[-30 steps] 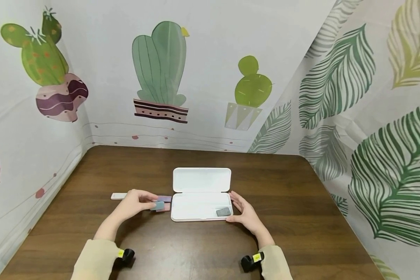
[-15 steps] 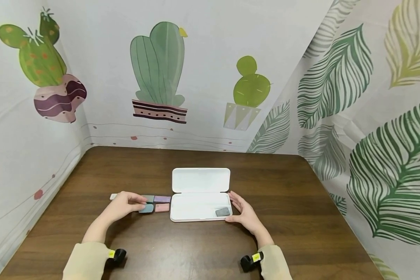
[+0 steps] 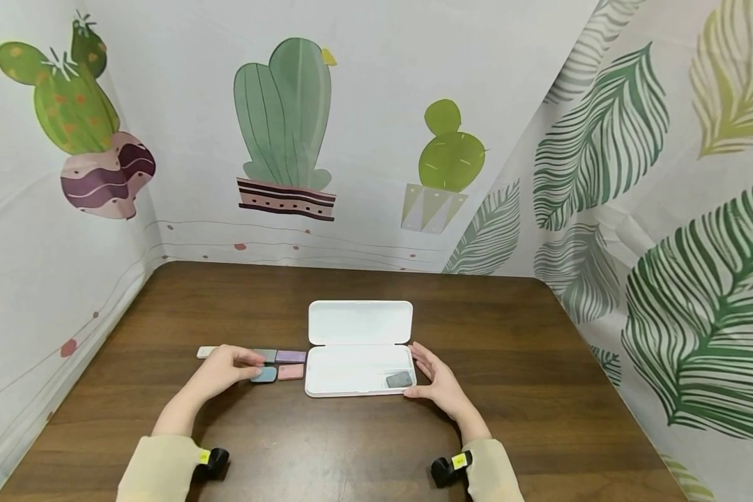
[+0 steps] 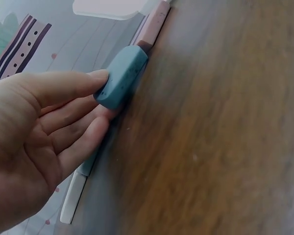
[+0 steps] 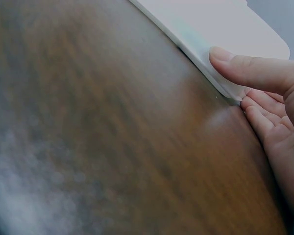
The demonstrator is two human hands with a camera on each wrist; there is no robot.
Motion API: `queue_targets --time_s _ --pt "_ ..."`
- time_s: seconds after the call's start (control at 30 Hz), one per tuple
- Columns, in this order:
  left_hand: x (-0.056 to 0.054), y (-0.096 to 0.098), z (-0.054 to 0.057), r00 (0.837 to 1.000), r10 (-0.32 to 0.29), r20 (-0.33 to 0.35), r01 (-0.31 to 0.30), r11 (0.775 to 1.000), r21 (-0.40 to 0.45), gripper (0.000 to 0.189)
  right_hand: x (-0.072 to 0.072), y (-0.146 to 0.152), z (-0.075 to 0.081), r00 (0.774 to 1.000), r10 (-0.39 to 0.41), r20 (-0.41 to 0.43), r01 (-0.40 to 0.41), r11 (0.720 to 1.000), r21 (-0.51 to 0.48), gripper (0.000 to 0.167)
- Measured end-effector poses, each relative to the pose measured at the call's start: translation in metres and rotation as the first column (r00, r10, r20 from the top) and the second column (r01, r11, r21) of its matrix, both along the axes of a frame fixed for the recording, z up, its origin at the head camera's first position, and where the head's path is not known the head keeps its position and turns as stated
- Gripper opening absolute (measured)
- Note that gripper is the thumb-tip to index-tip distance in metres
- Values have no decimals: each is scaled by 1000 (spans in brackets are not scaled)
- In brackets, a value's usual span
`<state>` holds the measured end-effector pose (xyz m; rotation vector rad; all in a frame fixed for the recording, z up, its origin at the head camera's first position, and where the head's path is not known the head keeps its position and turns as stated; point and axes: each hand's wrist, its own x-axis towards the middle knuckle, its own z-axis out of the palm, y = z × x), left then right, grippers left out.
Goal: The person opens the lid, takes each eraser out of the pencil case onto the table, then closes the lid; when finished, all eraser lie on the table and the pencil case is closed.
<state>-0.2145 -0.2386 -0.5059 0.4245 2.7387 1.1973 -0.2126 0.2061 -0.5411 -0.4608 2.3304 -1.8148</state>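
Observation:
At the left of the table my left hand (image 3: 222, 366) pinches a blue block that looks like an eraser (image 3: 264, 375) between thumb and fingers. In the left wrist view the thumb lies on one end of this blue eraser (image 4: 120, 76), low by the tabletop. Just right of it lies a pink eraser (image 3: 291, 372), with a purple one (image 3: 291, 357) behind. An open white pencil case (image 3: 345, 373) stands mid-table, its lid (image 3: 360, 323) tipped back. My right hand (image 3: 438, 380) grips the case's right end, thumb at the front corner and fingers along the side.
A grey eraser (image 3: 399, 380) lies in the case's front right compartment. Behind my left hand, a grey-green block (image 3: 265, 355) and a white block (image 3: 206, 352) are partly covered. The brown table (image 3: 364, 446) meets a patterned cloth wall (image 3: 376, 139) at the back.
My left hand has carried the blue eraser leftward, from over the pink and purple erasers to the pink one's left. Over the last half second it barely shifts. My right hand stays on the case.

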Motion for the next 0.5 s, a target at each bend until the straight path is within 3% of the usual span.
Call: queue_targets --time_s 0.5 --pt "-1 3 0 998 46 -54 -47 998 -33 15 1 0 2 1000 -10 10 10 1000 18 94"
